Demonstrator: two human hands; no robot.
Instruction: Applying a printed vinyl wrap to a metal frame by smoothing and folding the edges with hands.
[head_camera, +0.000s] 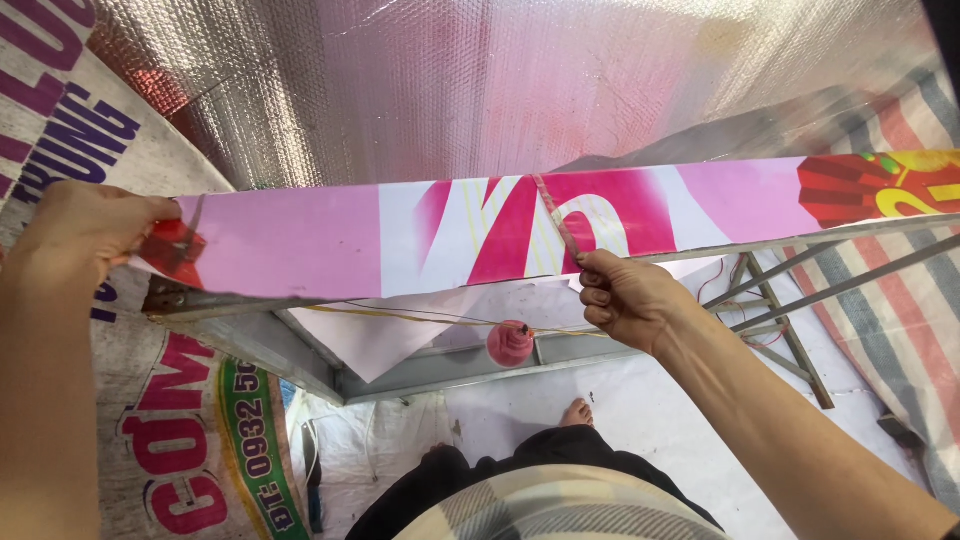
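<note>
Banner stretched over metal frame, both hands gripping.

I see the left hand (80, 235) pinching the pink banner (400, 240) at the frame's (250, 345) left corner; right hand (625, 300) closed on a thin strip (558, 220) mid-edge. Risk, I judge: uneven pull wrinkles or tears the print.

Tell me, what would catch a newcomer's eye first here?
The bright pink and white banner stretched across the middle, over a metal frame. The left hand grips its left end, while the right hand pinches a thin strip against its lower edge near the centre. Behind it shines crinkled silver foil, and a small pink spool hangs on a string just below.
</note>
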